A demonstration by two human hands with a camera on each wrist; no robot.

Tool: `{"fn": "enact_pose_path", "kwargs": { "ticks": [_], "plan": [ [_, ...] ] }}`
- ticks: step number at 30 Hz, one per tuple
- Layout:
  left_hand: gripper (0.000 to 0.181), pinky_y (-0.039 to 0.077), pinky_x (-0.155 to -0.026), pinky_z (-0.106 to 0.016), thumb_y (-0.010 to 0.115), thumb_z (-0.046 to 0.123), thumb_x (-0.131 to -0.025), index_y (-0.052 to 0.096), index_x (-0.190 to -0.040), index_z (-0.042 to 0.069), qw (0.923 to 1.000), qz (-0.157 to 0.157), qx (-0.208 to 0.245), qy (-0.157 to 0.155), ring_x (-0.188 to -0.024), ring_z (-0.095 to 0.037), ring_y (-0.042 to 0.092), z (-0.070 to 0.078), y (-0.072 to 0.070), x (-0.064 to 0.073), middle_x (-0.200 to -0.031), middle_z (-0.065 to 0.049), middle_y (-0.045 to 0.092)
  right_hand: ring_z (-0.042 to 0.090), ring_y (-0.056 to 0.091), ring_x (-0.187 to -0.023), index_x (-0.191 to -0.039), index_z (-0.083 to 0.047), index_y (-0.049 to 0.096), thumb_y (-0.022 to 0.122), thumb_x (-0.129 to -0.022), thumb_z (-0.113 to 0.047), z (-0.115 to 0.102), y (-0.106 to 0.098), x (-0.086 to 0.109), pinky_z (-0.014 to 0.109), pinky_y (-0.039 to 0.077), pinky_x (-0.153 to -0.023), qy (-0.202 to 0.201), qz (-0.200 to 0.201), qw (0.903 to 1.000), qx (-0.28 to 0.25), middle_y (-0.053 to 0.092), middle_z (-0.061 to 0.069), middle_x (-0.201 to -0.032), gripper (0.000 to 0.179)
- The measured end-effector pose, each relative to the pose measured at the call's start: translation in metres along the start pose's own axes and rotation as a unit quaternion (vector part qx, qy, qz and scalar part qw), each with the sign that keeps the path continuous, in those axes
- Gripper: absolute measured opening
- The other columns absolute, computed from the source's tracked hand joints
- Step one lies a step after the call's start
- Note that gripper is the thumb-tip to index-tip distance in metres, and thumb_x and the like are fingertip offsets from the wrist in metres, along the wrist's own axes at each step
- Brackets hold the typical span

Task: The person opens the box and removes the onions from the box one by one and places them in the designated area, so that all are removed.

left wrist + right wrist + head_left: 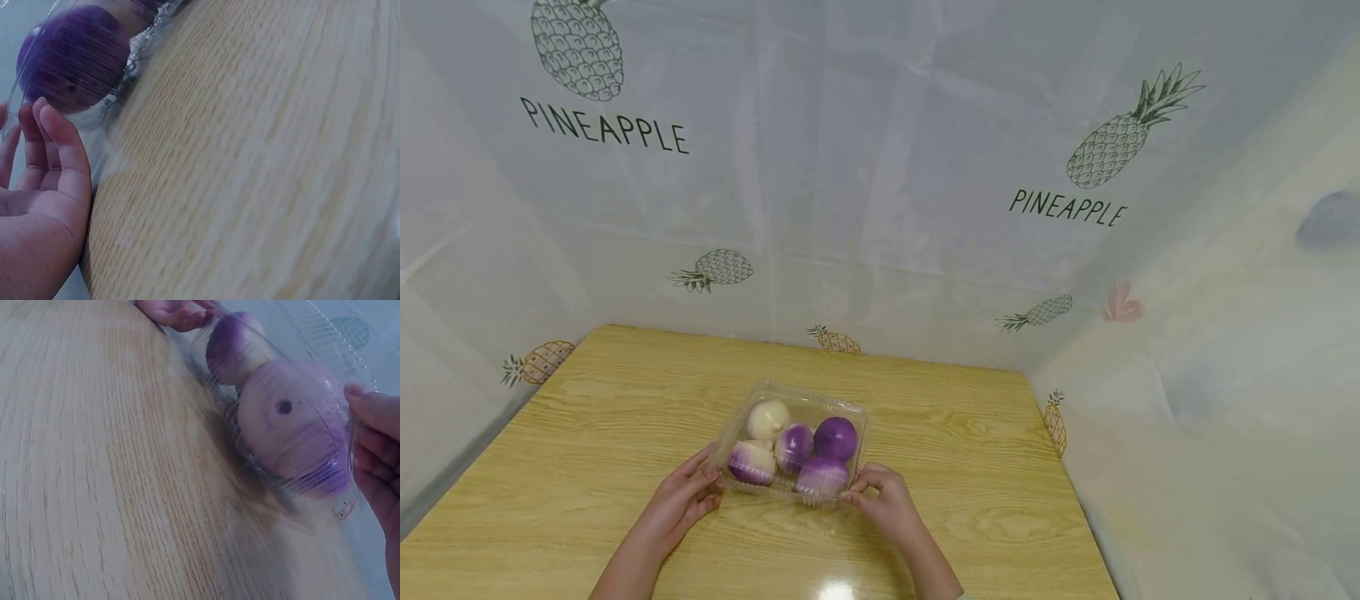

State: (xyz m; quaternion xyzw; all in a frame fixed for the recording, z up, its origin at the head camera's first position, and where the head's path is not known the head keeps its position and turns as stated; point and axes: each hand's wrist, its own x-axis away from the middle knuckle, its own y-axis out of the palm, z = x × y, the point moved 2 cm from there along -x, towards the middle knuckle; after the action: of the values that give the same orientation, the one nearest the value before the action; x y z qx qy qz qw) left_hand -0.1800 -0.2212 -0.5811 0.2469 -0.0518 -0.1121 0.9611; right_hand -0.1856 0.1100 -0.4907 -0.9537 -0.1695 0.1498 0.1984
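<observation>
Five rounded, turnip-like pieces (794, 447) in purple and cream sit inside a clear plastic box (812, 398), which lies over the middle of the desk (992, 467), between the two hands. Far left, one piece is almost wholly cream; near left, another is cream on top and purple below. The middle one is glossy purple with a cream side, the far right one deep even purple, and the near right one fades from purple to pale lilac, with a dark round spot on its end in the right wrist view. Fine ribs run along the box's walls, and the plastic catches the light.

The right hand (886, 498) pinches the near right corner. The left hand (681, 502) has its fingertips at the left edge, loosely bent; whether they grip cannot be told.

On the pale sheet (865, 167) behind, "PINEAPPLE" is printed twice in dark capitals, far left and far right, each beneath a pineapple drawing.
</observation>
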Motion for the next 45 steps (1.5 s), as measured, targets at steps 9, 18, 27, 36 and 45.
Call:
{"fn": "enact_pose_path", "kwargs": {
  "ticks": [9, 18, 27, 36, 45],
  "plan": [
    [0.042, 0.055, -0.076, -0.023, 0.042, 0.007, -0.106, 0.061, -0.121, 0.041, 0.9996, 0.026, -0.006, 0.001, -0.089, -0.007, 0.059, 0.000, 0.001, 0.000, -0.095, 0.009, 0.058, 0.022, 0.062, -0.089, -0.074, 0.006, 0.067, 0.074, -0.082, 0.003, 0.001, 0.001, 0.001, 0.031, 0.051, -0.093, 0.016, 0.018, 0.9995, -0.019, 0.064, 0.008, -0.080, 0.011],
    [0.042, 0.055, -0.072, -0.024, 0.048, 0.005, -0.103, 0.066, -0.114, 0.041, 0.9980, 0.062, -0.011, 0.000, -0.086, -0.009, 0.060, -0.001, 0.004, 0.000, -0.098, 0.004, 0.058, 0.017, 0.062, -0.085, -0.073, 0.006, 0.066, 0.075, -0.080, 0.004, 0.001, 0.005, 0.002, 0.028, 0.050, -0.094, 0.016, 0.053, 0.9975, -0.044, 0.063, 0.010, -0.079, 0.012],
    [0.043, 0.055, -0.074, -0.024, 0.046, 0.004, -0.103, 0.066, -0.118, 0.039, 0.9990, 0.044, 0.001, 0.002, -0.085, -0.008, 0.060, 0.000, 0.006, 0.000, -0.092, 0.006, 0.058, 0.023, 0.062, -0.090, -0.075, 0.009, 0.065, 0.074, -0.081, 0.005, -0.001, 0.008, 0.004, 0.030, 0.049, -0.100, 0.044, 0.092, 0.9909, -0.089, 0.061, 0.013, -0.080, 0.011],
    [0.043, 0.055, -0.078, -0.024, 0.042, 0.005, -0.105, 0.063, -0.123, 0.038, 0.9992, 0.036, 0.015, 0.008, -0.088, -0.007, 0.060, 0.004, 0.001, 0.001, -0.100, 0.005, 0.058, 0.027, 0.063, -0.091, -0.079, 0.011, 0.064, 0.072, -0.084, 0.003, -0.015, 0.000, -0.006, 0.028, 0.053, -0.093, 0.023, 0.104, 0.9878, -0.114, 0.060, 0.011, -0.081, 0.013],
    [0.046, 0.055, -0.090, -0.032, 0.038, 0.000, -0.105, 0.057, -0.130, 0.033, 0.9991, -0.020, 0.025, 0.027, -0.095, -0.012, 0.063, 0.015, -0.001, 0.005, -0.096, 0.005, 0.062, 0.011, 0.059, -0.076, -0.084, 0.011, 0.067, 0.071, -0.087, 0.001, -0.034, -0.021, -0.025, 0.019, 0.054, -0.072, 0.013, 0.124, 0.9841, -0.127, 0.060, 0.006, -0.078, 0.011]
  ]
}}
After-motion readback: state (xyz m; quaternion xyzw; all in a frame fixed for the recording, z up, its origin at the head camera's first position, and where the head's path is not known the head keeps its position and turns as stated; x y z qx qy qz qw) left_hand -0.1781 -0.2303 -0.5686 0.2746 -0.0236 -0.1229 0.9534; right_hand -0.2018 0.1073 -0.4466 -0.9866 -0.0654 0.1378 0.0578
